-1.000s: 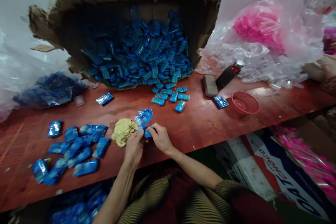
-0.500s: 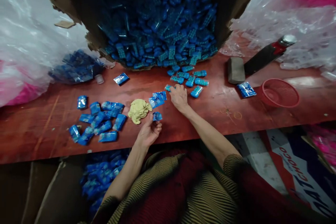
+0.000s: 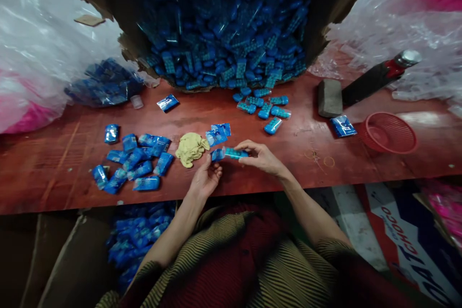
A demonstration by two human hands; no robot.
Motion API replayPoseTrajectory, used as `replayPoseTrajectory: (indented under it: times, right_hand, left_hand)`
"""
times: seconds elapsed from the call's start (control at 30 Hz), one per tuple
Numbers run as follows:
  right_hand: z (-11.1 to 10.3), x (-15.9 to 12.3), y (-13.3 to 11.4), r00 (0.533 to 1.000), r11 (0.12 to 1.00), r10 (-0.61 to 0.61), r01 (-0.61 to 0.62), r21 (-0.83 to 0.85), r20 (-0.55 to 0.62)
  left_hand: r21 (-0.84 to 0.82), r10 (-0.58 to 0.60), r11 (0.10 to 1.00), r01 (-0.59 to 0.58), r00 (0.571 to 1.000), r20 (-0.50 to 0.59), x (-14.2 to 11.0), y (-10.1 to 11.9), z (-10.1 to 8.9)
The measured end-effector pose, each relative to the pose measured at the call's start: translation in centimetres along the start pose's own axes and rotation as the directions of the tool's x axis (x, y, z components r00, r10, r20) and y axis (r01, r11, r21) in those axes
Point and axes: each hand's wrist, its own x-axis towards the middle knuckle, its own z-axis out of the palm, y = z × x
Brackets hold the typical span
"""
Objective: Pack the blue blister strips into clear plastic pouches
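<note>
Between the thumb and fingers of my left hand (image 3: 206, 178) is a blue printed sleeve (image 3: 217, 155). My right hand (image 3: 263, 156) grips a small clear container with a blue cap and turquoise pieces inside (image 3: 235, 153). The container's clear end meets the sleeve's opening; I cannot tell how far in it is. Just beyond lie flat blue printed sleeves (image 3: 218, 134), with a crumpled pale yellow cloth (image 3: 191, 149) to their left. Several loose capped containers (image 3: 273, 125) lie farther back. Wrapped blue packs (image 3: 134, 159) are grouped on the left.
A torn cardboard box (image 3: 133, 55) heaped with blue containers stands at the back of the red table (image 3: 288, 168). On the right are a grey block (image 3: 329, 98), a dark bottle (image 3: 375, 79), a blue packet (image 3: 342, 126) and a red basket (image 3: 390, 132). Plastic bags flank the box.
My right hand has taken a container from the loose group and brought it toward me to the sleeve. My left hand stays nearly in place, still holding the sleeve.
</note>
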Motion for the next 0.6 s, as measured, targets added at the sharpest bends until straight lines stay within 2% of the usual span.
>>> replayPoseTrajectory:
  times: [0.23,0.6]
  right_hand:
    - [1.0,-0.6,-1.1,0.995,0.959,-0.102,0.093,-0.266,-0.021]
    - [2.2,-1.4,-1.5,0.975,0.95,-0.178,0.134,-0.283,-0.136]
  left_hand:
    - [-0.002,0.113,0.994,-0.113,0.991,0.069,-0.3,-0.4,-0.3]
    - [-0.039,0.186,0.982,-0.182,0.974,0.131,-0.1,-0.5,-1.0]
